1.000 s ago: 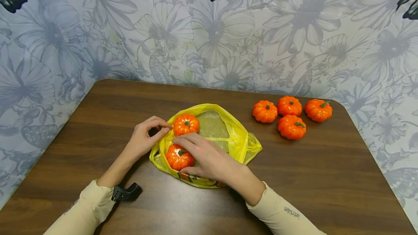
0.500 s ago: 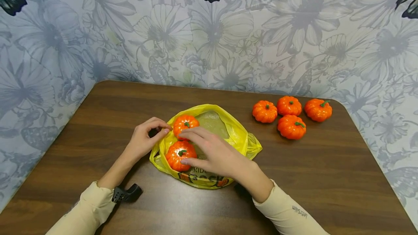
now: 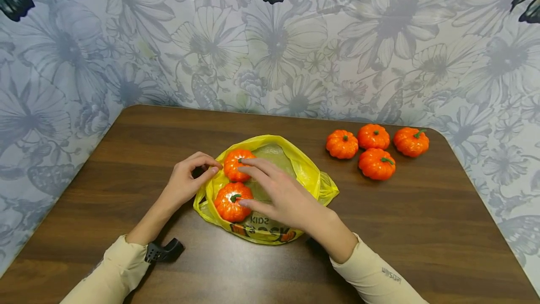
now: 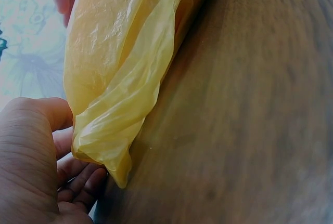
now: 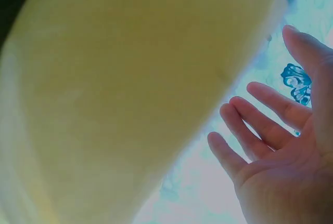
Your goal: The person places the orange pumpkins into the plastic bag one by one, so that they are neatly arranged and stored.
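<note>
A yellow plastic bag (image 3: 310, 172) lies with its mouth spread wide on the table. Inside its left half sit two small orange pumpkins: the farther pumpkin (image 3: 234, 169) and the nearer pumpkin (image 3: 229, 205), both with green stems. My left hand (image 3: 187, 177) pinches the bag's left rim between thumb and fingers; the left wrist view shows the bag's yellow film (image 4: 119, 78) at that hand. Over the bag's opening hovers my right hand (image 3: 282, 196), fingers spread and holding nothing, its fingertips near both pumpkins. In the right wrist view its fingers (image 5: 260, 125) are apart beside the bag's wall.
Several more orange pumpkins (image 3: 377, 164) stand grouped at the table's back right. The brown wooden table (image 3: 401, 238) meets a flower-patterned wall (image 3: 295, 60) at its far edge. A black strap device (image 3: 164, 250) is at the left wrist.
My right hand has drawn off the nearer pumpkin, lifting and shifting right, so more of that pumpkin and the bag's print shows. The left hand has stayed at the rim.
</note>
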The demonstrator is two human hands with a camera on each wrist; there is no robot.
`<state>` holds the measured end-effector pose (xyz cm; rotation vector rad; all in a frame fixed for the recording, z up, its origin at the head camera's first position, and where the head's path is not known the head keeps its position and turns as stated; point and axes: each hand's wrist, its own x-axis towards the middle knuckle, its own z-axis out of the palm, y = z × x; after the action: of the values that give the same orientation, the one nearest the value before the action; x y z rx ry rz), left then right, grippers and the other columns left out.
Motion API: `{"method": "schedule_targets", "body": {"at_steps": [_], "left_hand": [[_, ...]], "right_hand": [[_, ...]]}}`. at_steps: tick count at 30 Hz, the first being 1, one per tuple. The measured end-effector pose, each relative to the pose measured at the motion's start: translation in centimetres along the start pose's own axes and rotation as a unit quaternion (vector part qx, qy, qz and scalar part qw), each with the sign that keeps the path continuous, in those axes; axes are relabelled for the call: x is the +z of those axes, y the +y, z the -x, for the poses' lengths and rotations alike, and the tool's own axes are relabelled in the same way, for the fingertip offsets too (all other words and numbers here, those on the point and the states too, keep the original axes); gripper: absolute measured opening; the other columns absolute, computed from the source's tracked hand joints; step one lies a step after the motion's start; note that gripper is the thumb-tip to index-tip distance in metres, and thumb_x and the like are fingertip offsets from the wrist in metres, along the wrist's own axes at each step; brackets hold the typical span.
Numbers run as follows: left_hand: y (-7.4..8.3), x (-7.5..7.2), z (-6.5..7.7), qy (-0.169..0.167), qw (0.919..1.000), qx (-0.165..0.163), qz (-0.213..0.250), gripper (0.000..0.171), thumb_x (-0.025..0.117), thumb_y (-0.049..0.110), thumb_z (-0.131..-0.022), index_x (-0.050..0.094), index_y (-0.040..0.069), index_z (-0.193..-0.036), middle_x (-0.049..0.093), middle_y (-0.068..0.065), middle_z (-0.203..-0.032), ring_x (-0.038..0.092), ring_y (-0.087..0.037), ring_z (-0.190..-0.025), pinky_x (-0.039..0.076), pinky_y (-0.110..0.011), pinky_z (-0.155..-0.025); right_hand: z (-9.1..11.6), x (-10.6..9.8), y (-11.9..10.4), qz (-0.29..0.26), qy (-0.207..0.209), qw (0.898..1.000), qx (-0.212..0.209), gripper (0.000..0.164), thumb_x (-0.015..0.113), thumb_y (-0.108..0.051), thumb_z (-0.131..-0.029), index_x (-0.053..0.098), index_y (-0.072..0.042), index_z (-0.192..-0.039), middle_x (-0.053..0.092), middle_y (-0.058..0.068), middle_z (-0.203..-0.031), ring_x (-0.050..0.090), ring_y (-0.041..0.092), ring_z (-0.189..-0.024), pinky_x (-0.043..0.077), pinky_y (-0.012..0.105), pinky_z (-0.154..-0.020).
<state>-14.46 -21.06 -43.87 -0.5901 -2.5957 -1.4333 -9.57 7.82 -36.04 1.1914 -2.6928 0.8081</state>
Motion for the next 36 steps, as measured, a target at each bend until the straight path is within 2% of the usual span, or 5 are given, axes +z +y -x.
{"method": "schedule_targets", "body": {"at_steps": [6, 19, 29, 36], "left_hand": [[0.1, 0.0, 0.0, 0.002, 1.0000, -0.001, 0.007, 0.012, 0.074, 0.013, -0.100, 0.081, 0.019, -0.107, 0.074, 0.002, -0.108, 0.059, -0.009, -0.092, 0.047, -0.025, -0.080], [0.1, 0.1, 0.1, 0.004, 0.9999, -0.002, 0.014, 0.011, 0.074, 0.014, -0.100, 0.081, 0.020, -0.106, 0.074, 0.002, -0.108, 0.060, -0.010, -0.092, 0.047, -0.025, -0.080], [0.1, 0.0, 0.0, 0.001, 0.9999, -0.003, 0.011, 0.011, 0.073, 0.013, -0.100, 0.081, 0.018, -0.106, 0.074, 0.001, -0.107, 0.059, -0.010, -0.091, 0.046, -0.023, -0.079], [0.2, 0.0, 0.2, 0.000, 0.9999, -0.009, 0.014, 0.011, 0.074, 0.014, -0.100, 0.081, 0.019, -0.106, 0.073, 0.002, -0.108, 0.059, -0.010, -0.091, 0.046, -0.023, -0.079]], "right_hand": [[1.1, -0.7, 1.0, 0.006, 0.008, 1.000, 0.017, 0.064, 0.074, -0.045, -0.098, 0.054, -0.014, -0.151, 0.050, 0.005, -0.158, 0.047, 0.020, -0.147, 0.045, 0.042, -0.117], [3.8, -3.1, 3.6, 0.016, 0.048, 0.998, 0.049, 0.062, 0.078, -0.039, -0.097, 0.055, -0.016, -0.150, 0.051, 0.003, -0.157, 0.047, 0.022, -0.147, 0.044, 0.046, -0.117], [6.7, -4.9, 5.9, 0.044, 0.074, 0.992, 0.088, 0.063, 0.082, -0.032, -0.094, 0.058, -0.010, -0.147, 0.052, 0.006, -0.157, 0.049, 0.025, -0.144, 0.045, 0.049, -0.115], [8.7, -6.1, 7.7, 0.072, 0.115, 0.984, 0.115, 0.059, 0.086, -0.022, -0.090, 0.062, -0.004, -0.140, 0.056, 0.013, -0.152, 0.052, 0.031, -0.141, 0.044, 0.053, -0.112]]}}
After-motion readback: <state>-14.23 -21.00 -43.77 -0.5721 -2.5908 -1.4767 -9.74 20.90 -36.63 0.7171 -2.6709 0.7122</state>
